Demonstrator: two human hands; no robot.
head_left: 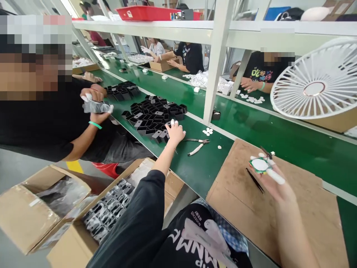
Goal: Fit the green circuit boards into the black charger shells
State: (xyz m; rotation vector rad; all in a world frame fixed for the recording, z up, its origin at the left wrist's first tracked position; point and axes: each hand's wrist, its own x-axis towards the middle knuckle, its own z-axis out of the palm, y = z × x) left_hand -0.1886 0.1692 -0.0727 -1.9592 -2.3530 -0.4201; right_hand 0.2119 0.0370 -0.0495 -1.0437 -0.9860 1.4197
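My left hand (175, 133) reaches out to the near right edge of a heap of black plastic cases (156, 115). Its fingers are apart, with white covers on some tips, and no case is visibly lifted in it. Over the cardboard sheet (301, 212), my right hand (275, 182) holds a small green circuit board (260, 165) with a white round face, between white-covered fingers. Black tweezers (254, 180) lie on the cardboard beside that hand. To the right of my left hand rest wire cutters (198, 144) with pale handles and a few white discs (208, 131).
A co-worker (50, 123) at the left handles a grey wrapped piece (96, 107). Open cartons (108, 208) stand below the bench edge. A shelf post (216, 70) rises from the green bench (192, 169). A white fan (314, 87) hangs at the upper right.
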